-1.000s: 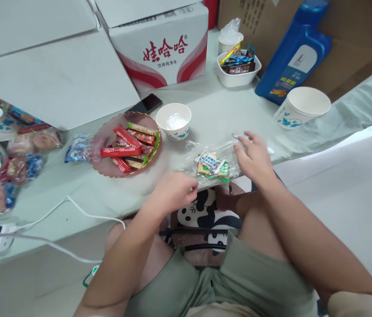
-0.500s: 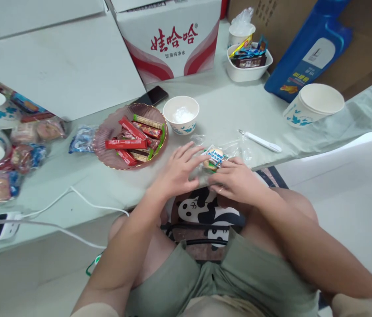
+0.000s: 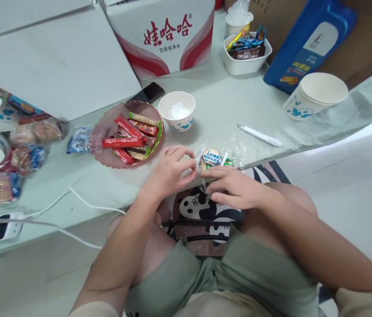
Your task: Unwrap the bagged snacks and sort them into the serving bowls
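Note:
A clear packet of round biscuits with blue and green print [image 3: 212, 157] lies at the table's front edge. At its left side is my left hand [image 3: 173, 171], with thumb and forefinger curled together in a pinch. Whether any clear film is between those fingertips I cannot make out. My right hand [image 3: 235, 186] reaches over the packet's near edge, its fingers stretched out and the thumb apart. A white pen-shaped cutter [image 3: 259, 135] rests beyond the packet to the right. Left of it stands a paper cup [image 3: 177, 111] with crumpled clear plastic inside.
A pink ribbed bowl [image 3: 101, 152] of wrapped snack bars is left of my hands. Behind are a phone [image 3: 152, 91], a printed carton [image 3: 169, 44], a white snack tub [image 3: 247, 66], a blue bottle [image 3: 300, 57] and stacked cups [image 3: 304, 103]. White cables [image 3: 83, 203] cross the left side.
My left hand has gone from spread fingers to a pinch. My right hand's fingers have straightened from their grip on the packet. The view has shifted slightly.

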A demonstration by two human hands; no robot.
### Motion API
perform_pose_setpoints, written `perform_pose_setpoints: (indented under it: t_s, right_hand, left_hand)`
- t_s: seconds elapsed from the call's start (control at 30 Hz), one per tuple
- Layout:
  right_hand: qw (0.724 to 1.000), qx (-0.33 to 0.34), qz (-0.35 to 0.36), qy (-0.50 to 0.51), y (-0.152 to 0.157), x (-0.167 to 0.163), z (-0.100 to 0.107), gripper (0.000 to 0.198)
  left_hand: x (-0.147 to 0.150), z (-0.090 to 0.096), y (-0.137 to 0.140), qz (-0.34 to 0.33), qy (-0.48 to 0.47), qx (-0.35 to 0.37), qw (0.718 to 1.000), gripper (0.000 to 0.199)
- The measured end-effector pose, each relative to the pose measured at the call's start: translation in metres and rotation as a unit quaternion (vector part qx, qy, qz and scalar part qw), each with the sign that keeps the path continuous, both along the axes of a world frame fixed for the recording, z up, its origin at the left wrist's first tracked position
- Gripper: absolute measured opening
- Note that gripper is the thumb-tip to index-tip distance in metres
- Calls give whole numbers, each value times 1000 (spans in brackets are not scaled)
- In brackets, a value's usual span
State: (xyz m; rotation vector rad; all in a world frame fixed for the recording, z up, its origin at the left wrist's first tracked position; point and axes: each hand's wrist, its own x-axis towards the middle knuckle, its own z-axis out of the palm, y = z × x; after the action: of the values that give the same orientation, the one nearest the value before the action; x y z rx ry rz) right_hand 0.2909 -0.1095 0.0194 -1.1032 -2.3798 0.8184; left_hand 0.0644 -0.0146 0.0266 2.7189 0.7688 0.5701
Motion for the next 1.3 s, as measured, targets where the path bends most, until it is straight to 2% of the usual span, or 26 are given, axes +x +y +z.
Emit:
perform_pose_setpoints:
  t_s: [0.07,0.13,0.23,0.3,0.4,0.47,0.57,0.8,0.87,0.9,1.03,1.07,1.13,1.17,1.23,1.3]
  right_hand:
    - [998,1,-45,47,4,1,0,48]
    - [988,16,-131,76,10,1,-2,41]
    - [970,50,-235,45,24,3,-11,36]
    - [971,43,-234,-8,35,3,-17,42]
    - [971,-21,-215,-101,49,-1,-23,55]
    - [958,-57,-235,-152,56,-6,-24,61]
    - [937,-76,-278,-195,66,-13,-26,64]
    - [913,-81,-345,-201,87,-19,-31,64]
    - [908,-88,-356,-204,89,-20,-31,63]
    - [907,-89,-359,-202,89,-21,-30,63]
    - [908,-73,-364,-194,86,-23,-32,61]
    - [908,-70,-364,-197,86,-23,-33,60]
    - [907,-67,-361,-205,84,-22,-34,60]
    - [907,-65,-360,-207,84,-22,-35,60]
    - [907,-60,-361,-208,84,-21,-36,60]
    - [906,-57,-366,-207,86,-19,-35,59]
  left_hand:
    - [-1,1,0,9,-23,-18,1000,12]
    - [-3,4,0,6,-49,-34,998,13]
    - [-6,9,-2,2,-90,-38,995,13]
    - [-9,12,-6,2,-112,-33,993,13]
    - [-15,11,-11,6,-131,-38,991,13]
    - [-20,9,-14,10,-135,-52,989,14]
    - [-26,8,-16,27,-129,-58,990,16]
    - [-31,5,-5,60,-141,-52,987,16]
    - [-31,4,-3,75,-120,-40,989,11]
    - [-30,3,-3,84,-99,-31,991,8]
    - [-24,1,-11,83,31,34,995,28]
    - [-22,1,-13,77,65,51,994,26]
    - [-19,1,-17,75,108,74,989,8]
    - [-18,2,-18,76,109,80,988,3]
    - [-18,4,-19,69,73,85,991,14]
    - [-19,6,-19,47,22,90,995,14]
